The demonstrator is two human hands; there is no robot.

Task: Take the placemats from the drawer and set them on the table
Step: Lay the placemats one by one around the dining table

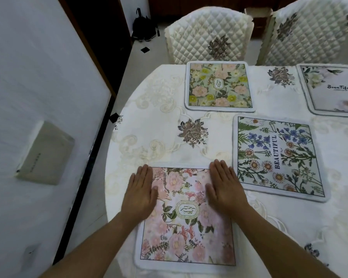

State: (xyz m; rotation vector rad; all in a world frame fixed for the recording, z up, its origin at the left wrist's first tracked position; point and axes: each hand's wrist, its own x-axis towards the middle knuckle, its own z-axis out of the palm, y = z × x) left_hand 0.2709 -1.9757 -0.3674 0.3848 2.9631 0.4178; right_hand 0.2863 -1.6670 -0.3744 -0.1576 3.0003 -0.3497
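Note:
A pink floral placemat (186,229) lies at the near edge of the round table (153,125). My left hand (140,191) rests flat on its left edge, fingers together. On the mat's upper right part, my right hand (223,187) also lies flat, palm down. Neither hand grips anything. A placemat with blue flowers and daisies (279,157) lies just to the right. At the far side sits a green and peach floral placemat (219,86). A white placemat with black script (333,89) is cut off at the right edge. No drawer is in view.
The table has a cream embroidered cloth. Two quilted cream chairs (207,33) (309,31) stand at the far side. A white wall with a socket plate (46,153) is close on the left. A dark object (144,27) sits on the floor beyond.

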